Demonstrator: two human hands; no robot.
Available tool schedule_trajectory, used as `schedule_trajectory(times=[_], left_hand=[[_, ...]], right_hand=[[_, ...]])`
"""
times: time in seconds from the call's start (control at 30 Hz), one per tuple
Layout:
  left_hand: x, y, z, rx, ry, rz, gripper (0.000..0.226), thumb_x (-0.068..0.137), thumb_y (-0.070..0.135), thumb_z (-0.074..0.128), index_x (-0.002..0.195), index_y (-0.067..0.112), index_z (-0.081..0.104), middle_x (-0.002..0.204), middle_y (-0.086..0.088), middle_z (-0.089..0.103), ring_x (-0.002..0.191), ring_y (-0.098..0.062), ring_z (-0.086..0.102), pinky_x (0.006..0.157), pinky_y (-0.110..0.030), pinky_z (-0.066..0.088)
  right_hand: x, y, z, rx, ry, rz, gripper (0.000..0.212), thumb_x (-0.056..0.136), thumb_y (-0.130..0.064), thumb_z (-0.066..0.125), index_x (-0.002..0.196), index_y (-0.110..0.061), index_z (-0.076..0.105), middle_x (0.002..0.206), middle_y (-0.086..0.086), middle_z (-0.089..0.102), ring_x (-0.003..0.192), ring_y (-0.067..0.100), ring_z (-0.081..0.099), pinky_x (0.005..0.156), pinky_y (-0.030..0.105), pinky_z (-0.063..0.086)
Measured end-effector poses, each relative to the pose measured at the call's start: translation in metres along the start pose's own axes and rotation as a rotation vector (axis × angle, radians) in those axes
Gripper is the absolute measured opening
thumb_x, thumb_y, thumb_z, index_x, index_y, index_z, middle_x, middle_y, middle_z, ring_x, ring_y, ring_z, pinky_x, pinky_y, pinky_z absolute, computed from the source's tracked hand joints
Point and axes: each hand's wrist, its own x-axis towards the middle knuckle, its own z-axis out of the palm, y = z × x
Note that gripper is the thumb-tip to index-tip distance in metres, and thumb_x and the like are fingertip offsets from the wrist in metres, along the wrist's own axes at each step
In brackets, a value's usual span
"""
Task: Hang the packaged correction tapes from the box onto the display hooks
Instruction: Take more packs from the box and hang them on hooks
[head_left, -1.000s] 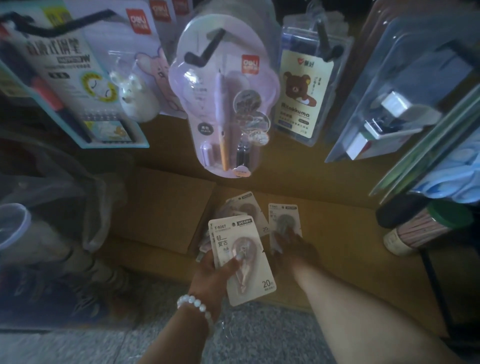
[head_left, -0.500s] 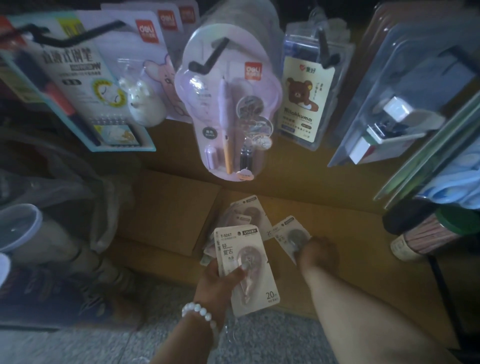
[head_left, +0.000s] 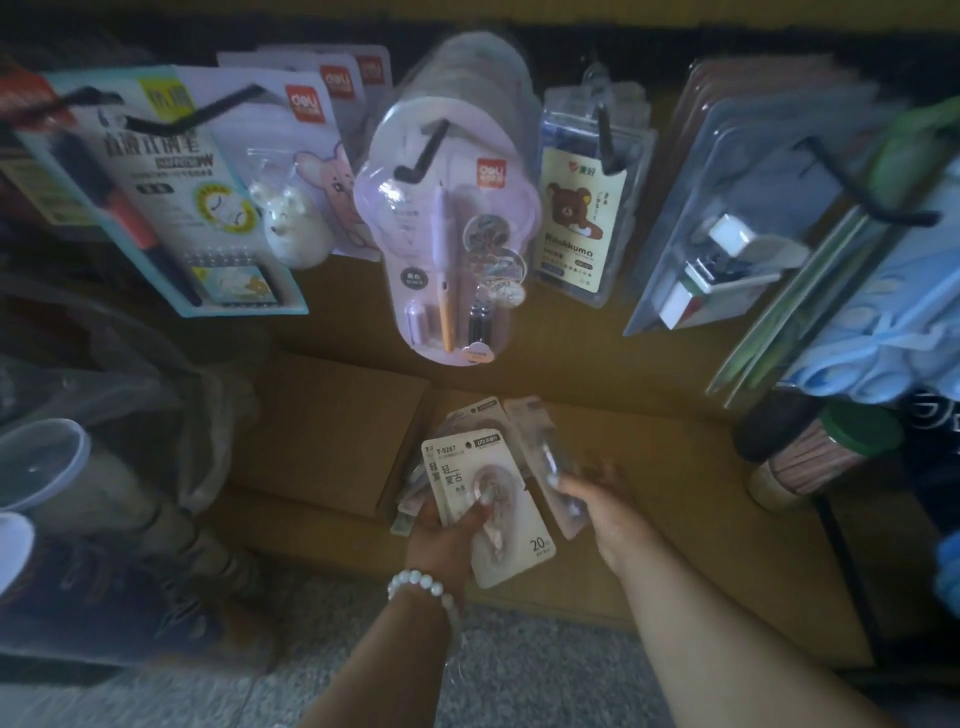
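My left hand (head_left: 447, 540), with a white bead bracelet at the wrist, grips a stack of packaged correction tapes (head_left: 488, 499), thumb over the front card. My right hand (head_left: 597, 499) pinches another correction tape package (head_left: 550, 457), blurred and tilted, lifted beside the stack. Both hands hover over the open cardboard box (head_left: 675, 478) on the floor. Black display hooks (head_left: 426, 156) stick out above, loaded with other stationery packs.
A lilac pen blister pack (head_left: 447, 249) hangs centre, a bear-print pack (head_left: 576, 218) to its right, marker and pink packs at left. A pencil tube with green lid (head_left: 815, 452) lies at right. Plastic bags and a clear cup (head_left: 36, 462) sit left.
My right hand has picked a correction tape package out of the box and raised it toward the stack in my left hand. The view has tilted up slightly.
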Motion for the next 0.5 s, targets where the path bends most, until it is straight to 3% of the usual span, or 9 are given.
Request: schedule_trajectory(times=[0.03,0.1,0.27,0.33,0.43,0.5], left_hand=[[-0.002,0.002,0.002,-0.016,-0.024,0.0,0.039,0.073,0.023,0.082,0.11,0.016,0.071,0.103,-0.007,0.077,0.096,-0.029,0.073,0.087,-0.05,0.058],[-0.009,0.007,0.003,-0.038,-0.087,-0.01,0.049,0.071,0.026,0.083,0.116,0.017,0.067,0.108,-0.01,0.076,0.099,-0.032,0.072,0.088,-0.054,0.056],[-0.051,0.017,-0.001,-0.103,-0.184,-0.052,0.054,0.076,0.021,0.071,0.128,0.011,0.058,0.121,-0.024,0.067,0.11,-0.046,0.064,0.091,-0.07,0.047],[-0.077,0.026,-0.003,-0.115,-0.214,-0.044,0.057,0.072,0.017,0.077,0.125,0.007,0.059,0.12,-0.027,0.066,0.11,-0.049,0.063,0.09,-0.071,0.046],[-0.119,0.046,-0.005,-0.105,-0.226,-0.06,0.084,0.052,0.022,0.094,0.124,0.003,0.057,0.123,-0.033,0.061,0.11,-0.053,0.059,0.089,-0.073,0.045],[-0.148,0.062,-0.004,-0.102,-0.219,-0.059,0.085,0.051,0.023,0.094,0.124,0.002,0.057,0.123,-0.034,0.06,0.109,-0.052,0.06,0.089,-0.072,0.046]], right_hand=[[-0.01,-0.003,0.002,-0.035,-0.07,0.016,0.051,0.072,-0.013,0.078,0.107,-0.008,0.042,0.101,0.001,0.057,0.082,0.013,0.054,0.079,0.029,0.039],[-0.026,-0.003,0.004,-0.163,-0.139,0.032,0.055,0.063,-0.018,0.084,0.109,-0.009,0.055,0.103,0.002,0.069,0.087,0.016,0.063,0.075,0.031,0.046],[-0.067,-0.004,-0.003,-0.225,-0.122,0.067,0.043,0.068,-0.016,0.083,0.102,-0.01,0.057,0.091,0.0,0.069,0.082,0.015,0.065,0.067,0.028,0.05],[-0.09,-0.011,-0.003,-0.229,-0.148,0.073,0.045,0.067,-0.013,0.083,0.102,-0.009,0.056,0.091,0.001,0.07,0.08,0.013,0.065,0.065,0.026,0.05],[-0.125,-0.029,-0.002,-0.274,-0.179,0.066,0.049,0.062,-0.015,0.087,0.099,-0.013,0.055,0.092,0.0,0.071,0.083,0.013,0.068,0.063,0.024,0.053],[-0.148,-0.042,-0.001,-0.308,-0.198,0.05,0.057,0.055,-0.022,0.091,0.099,-0.016,0.056,0.094,0.001,0.072,0.087,0.016,0.069,0.07,0.031,0.057]])
